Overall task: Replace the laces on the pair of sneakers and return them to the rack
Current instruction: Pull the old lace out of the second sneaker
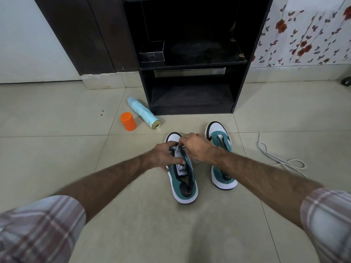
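on the floor, two sneakers, left hand and right hand grips pinching one lace

Teal-and-white sneakers sit on beige tiles; the rack is black, the cap orange, the spray can pale blue, the sleeves plaid.

Spray can lying beside upright orange cap on floor tiles
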